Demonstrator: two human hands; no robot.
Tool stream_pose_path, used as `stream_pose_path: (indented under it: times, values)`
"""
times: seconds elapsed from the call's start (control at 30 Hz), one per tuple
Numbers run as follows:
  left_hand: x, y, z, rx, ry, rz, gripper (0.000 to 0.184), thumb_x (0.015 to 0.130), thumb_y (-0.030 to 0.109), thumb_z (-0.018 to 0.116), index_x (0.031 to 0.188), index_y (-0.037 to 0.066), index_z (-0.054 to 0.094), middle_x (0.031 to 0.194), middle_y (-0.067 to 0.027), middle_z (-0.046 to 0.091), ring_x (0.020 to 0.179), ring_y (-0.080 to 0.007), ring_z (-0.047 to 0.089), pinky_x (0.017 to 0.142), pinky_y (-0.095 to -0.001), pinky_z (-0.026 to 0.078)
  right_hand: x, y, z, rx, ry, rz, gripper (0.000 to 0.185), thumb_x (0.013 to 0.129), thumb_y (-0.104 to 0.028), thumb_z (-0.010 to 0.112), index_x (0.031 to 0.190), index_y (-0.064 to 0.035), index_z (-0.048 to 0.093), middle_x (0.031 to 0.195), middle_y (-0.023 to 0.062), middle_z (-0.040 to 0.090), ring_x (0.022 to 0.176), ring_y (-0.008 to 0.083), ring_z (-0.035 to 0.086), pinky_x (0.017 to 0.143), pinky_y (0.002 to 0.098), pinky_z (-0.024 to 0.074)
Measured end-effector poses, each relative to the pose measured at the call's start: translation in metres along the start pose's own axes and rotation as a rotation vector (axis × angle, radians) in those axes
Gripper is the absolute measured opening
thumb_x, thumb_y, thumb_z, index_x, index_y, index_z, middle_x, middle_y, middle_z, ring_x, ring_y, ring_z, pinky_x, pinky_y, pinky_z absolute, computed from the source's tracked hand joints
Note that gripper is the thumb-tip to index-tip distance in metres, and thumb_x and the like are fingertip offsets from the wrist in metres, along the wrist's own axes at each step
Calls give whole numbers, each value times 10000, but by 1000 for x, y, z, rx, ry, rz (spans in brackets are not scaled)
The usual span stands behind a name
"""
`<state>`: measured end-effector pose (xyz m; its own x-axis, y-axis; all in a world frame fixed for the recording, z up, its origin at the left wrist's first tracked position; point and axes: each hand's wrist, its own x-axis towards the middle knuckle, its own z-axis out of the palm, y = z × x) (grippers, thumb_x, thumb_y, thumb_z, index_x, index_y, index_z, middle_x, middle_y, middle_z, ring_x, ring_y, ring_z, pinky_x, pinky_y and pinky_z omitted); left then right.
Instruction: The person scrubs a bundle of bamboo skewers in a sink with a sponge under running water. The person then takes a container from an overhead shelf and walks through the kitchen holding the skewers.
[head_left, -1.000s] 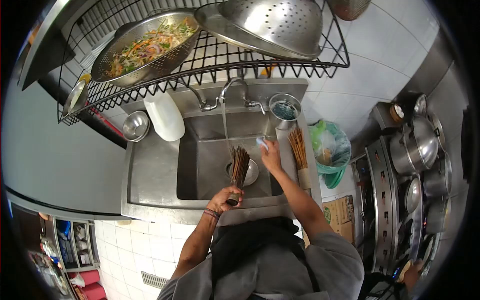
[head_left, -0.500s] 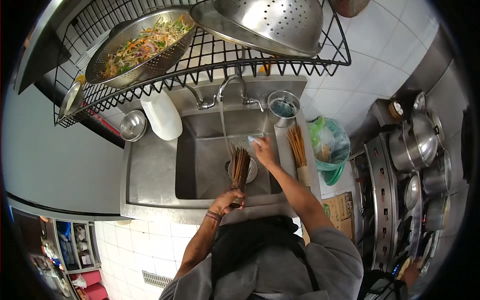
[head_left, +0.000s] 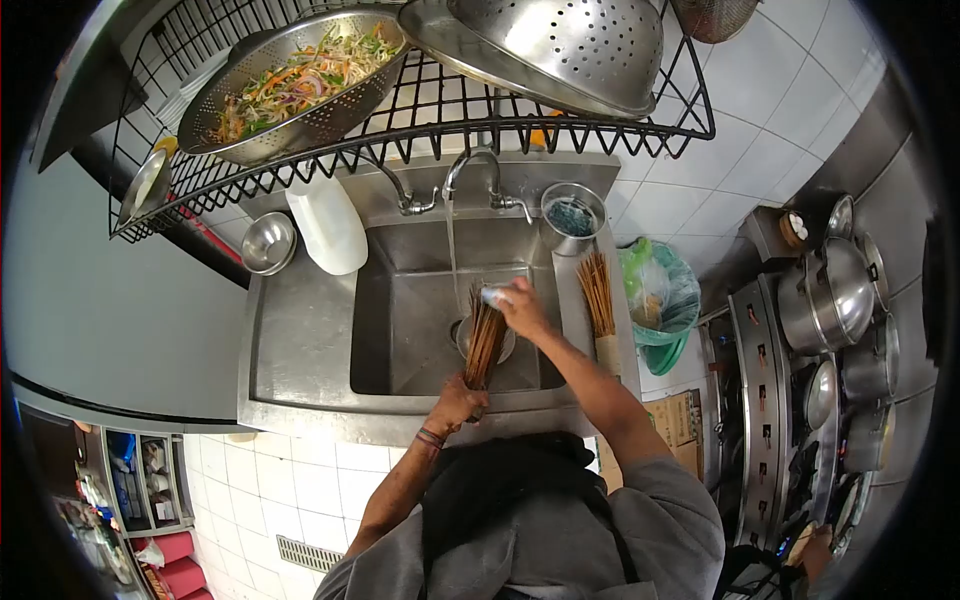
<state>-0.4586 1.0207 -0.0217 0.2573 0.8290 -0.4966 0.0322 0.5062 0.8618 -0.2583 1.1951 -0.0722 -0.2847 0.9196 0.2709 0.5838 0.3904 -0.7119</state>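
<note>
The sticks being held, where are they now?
In the head view, the held sticks are over the sink, slightly right of its middle, with the left hand around their base and the right hand by their upper ends.

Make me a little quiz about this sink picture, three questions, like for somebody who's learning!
1. Which hand grips the bundle of thin sticks?
2. True or false: water is running from the faucet.
3. Where does the other bundle lie? A) in the colander; B) on the ledge right of the sink; C) on the floor.

Key: 1. The left hand. 2. True. 3. B.
</note>
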Motion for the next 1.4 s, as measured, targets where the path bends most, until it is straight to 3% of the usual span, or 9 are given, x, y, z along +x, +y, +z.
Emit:
stream_pose_path:
  times: [0.1, 0.27, 0.3, 0.47, 0.67, 0.77, 0.93, 1.17, 1.4]
  values:
    - [-1, -1, 0, 96, 127, 10, 407, 739, 58, 701, 1087, -75, 539, 753, -122, 623, 573, -208, 630, 432, -350, 503, 12, 6, -6, 78, 275, 120, 245, 929, -170, 696, 1167, -126, 736, 1148, 160, 581, 970, 320, 635, 847, 418, 534]
    - [12, -4, -17, 176, 141, 7, 481, 734, 125, 723, 1123, -92, 541, 769, -150, 647, 583, -241, 653, 434, -377, 527, -46, -97, -8, 197, -103, -288, 288, 913, -180, 704, 1199, -150, 728, 1112, 135, 595, 1055, 302, 617, 923, 407, 512]
    - [14, -1, -19, 168, 79, 8, 487, 734, 133, 724, 1127, -86, 539, 767, -149, 647, 582, -242, 654, 429, -375, 525, -59, -116, -14, 208, -266, -149, 270, 912, -179, 699, 1176, -134, 730, 1118, 124, 596, 1099, 309, 600, 965, 419, 493]
    - [-7, 17, -11, 145, 109, 15, 463, 720, 131, 727, 1089, -67, 529, 752, -140, 640, 562, -213, 646, 381, -349, 482, -34, -59, 2, 234, -131, -136, 235, 933, -176, 677, 1129, -52, 714, 1131, 163, 572, 1111, 344, 582, 943, 423, 497]
    - [-16, 17, -1, 570, 276, 23, 532, 742, 209, 712, 1172, -58, 548, 920, -281, 695, 803, -430, 711, 692, -483, 585, 9, 6, -4, 126, 303, -11, 272, 894, -98, 699, 1164, -114, 723, 1029, 148, 570, 936, 340, 606, 777, 454, 512]
    - [-6, -7, -5, 812, 383, 60, 623, 753, 265, 713, 1257, -45, 517, 994, -329, 688, 942, -500, 674, 875, -524, 542, -19, -67, -23, 7, 196, -98, 257, 888, -125, 711, 1143, -102, 723, 1055, 149, 581, 974, 336, 621, 802, 454, 524]
    - [6, -5, -9, 912, 358, 17, 691, 751, 266, 716, 1316, -43, 467, 981, -317, 696, 961, -493, 675, 878, -543, 533, -63, -115, 3, 133, -139, -261, 205, 879, -124, 686, 1077, -89, 725, 1058, 144, 623, 1029, 345, 636, 875, 425, 530]
    - [-25, 19, 2, 964, 383, 23, 553, 765, 227, 693, 1236, 10, 503, 923, -299, 703, 903, -487, 685, 829, -575, 539, 2, -12, -11, -87, 119, -136, 165, 897, -128, 672, 1046, -78, 720, 1025, 162, 625, 974, 380, 621, 826, 462, 519]
    - [-7, -8, -10, 1110, 374, 32, 479, 798, 205, 649, 1215, 29, 491, 895, -269, 709, 876, -468, 699, 794, -566, 555, -16, -84, -23, -66, 286, -85, 335, 900, -193, 718, 1192, -33, 678, 1206, 228, 542, 1024, 410, 607, 833, 473, 520]
